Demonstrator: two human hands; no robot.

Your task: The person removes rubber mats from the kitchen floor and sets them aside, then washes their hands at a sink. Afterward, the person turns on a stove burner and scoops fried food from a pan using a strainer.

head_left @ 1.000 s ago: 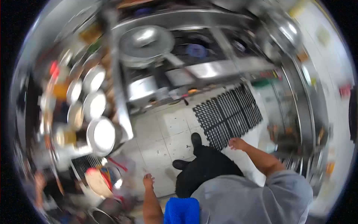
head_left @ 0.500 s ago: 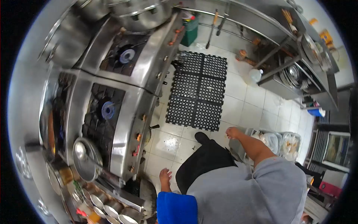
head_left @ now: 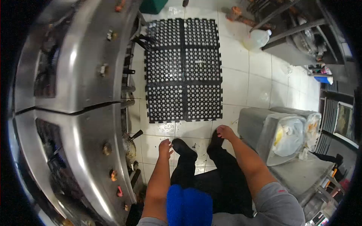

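My left hand point(head_left: 164, 148) hangs low over the white tiled floor point(head_left: 156, 130), its fingers slightly apart and nothing in them. Nearest to it on the left is a black pan handle point(head_left: 136, 135) that sticks out from under the stove point(head_left: 88, 139). Over my right shoe point(head_left: 215, 141) hangs my right hand point(head_left: 225, 132), loosely curled, with no object visible in it. A perforated black rubber mat point(head_left: 184, 71) lies on the floor ahead of both hands. A blue cloth point(head_left: 188, 206) lies against my front.
To the right stand grey bins point(head_left: 254, 132) lined with plastic bags holding waste. A translucent plastic jug point(head_left: 257, 39) sits on the floor beside a metal shelf point(head_left: 301, 35). Stove knobs point(head_left: 113, 175) line the left side. A green container point(head_left: 154, 5) is at the top.
My view has tilted down and moved closer to the mat. Both shoes now show, and my left forearm has come into view. The burners and pots have mostly left the picture.
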